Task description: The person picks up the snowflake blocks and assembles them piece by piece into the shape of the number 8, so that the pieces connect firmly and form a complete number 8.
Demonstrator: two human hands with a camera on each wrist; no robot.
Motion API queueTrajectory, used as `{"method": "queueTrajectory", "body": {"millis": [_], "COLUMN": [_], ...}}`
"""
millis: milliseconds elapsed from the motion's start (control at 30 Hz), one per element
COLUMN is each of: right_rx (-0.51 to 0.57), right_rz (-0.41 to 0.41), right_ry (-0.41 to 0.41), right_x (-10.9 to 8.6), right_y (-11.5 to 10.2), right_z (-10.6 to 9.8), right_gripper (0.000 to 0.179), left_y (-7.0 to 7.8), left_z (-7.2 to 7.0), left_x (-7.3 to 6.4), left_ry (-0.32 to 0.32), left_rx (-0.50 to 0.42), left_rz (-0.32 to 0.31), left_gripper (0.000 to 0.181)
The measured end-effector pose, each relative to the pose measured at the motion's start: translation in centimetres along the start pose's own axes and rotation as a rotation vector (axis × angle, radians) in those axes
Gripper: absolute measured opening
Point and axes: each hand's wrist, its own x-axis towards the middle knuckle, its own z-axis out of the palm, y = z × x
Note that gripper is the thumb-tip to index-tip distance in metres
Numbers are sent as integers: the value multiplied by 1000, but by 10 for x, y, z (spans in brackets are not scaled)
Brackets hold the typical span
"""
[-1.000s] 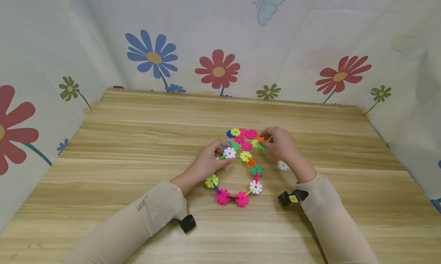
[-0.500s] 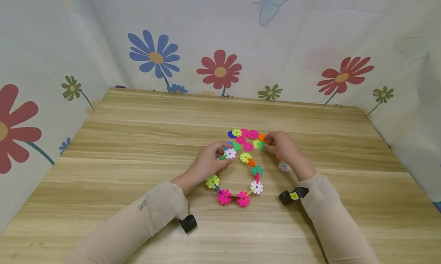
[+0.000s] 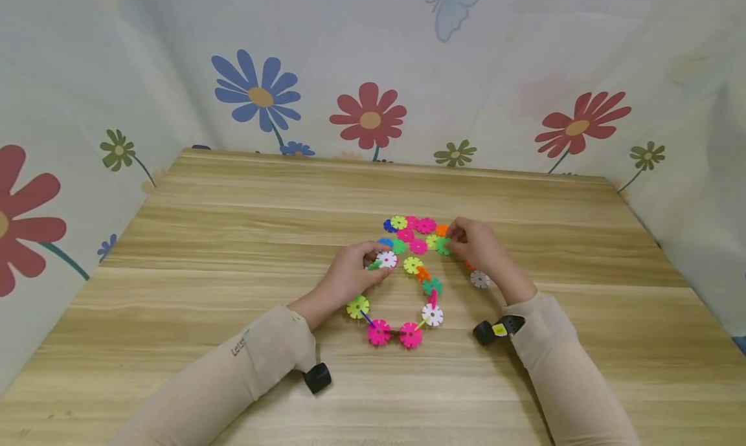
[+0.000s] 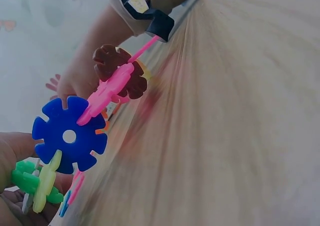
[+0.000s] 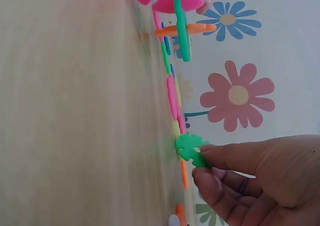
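Observation:
My left hand (image 3: 352,268) grips the chain of slotted snowflake discs near its white disc (image 3: 386,259). The linked discs curve toward me in an unclosed loop, with two pink discs (image 3: 379,333) nearest. In the left wrist view, a blue disc (image 4: 52,131) and a yellow-green disc (image 4: 46,183) belong to this chain, close to the left fingers. My right hand (image 3: 476,242) pinches a green snowflake disc (image 5: 189,146) between thumb and fingertips, at the edge of the loose discs. A yellow disc (image 3: 413,265) forms the chain's far right end.
Several loose discs lie flat behind the chain, among them a pink disc (image 3: 426,225), a blue disc (image 3: 389,226) and an orange disc (image 3: 441,230). A white disc (image 3: 480,279) lies beneath the right forearm. A flowered cloth (image 3: 495,77) hangs behind the wooden table (image 3: 245,200).
My right hand has shifted slightly nearer and right, from beside the orange disc to the green disc, which it now pinches. The left hand and the chain stay almost in place.

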Motion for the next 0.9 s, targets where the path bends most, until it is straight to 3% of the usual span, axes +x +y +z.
{"method": "queueTrajectory", "body": {"millis": [200, 400, 633, 900], "right_rx": [39, 53, 47, 42], "right_rz": [-4, -84, -247, -296], "right_ry": [54, 102, 76, 20], "right_x": [-3, -9, -15, -23], "right_y": [-11, -31, -47, -59], "right_z": [-3, -5, 6, 14], "right_gripper": [15, 13, 7, 5], "left_y": [-1, -1, -1, -1], "left_z": [0, -2, -1, -1], "left_x": [-1, -2, -2, -2], "left_ry": [15, 32, 42, 45], "left_rx": [21, 31, 34, 44], "left_rz": [-7, -7, -3, -8], "left_gripper": [40, 39, 37, 37]}}
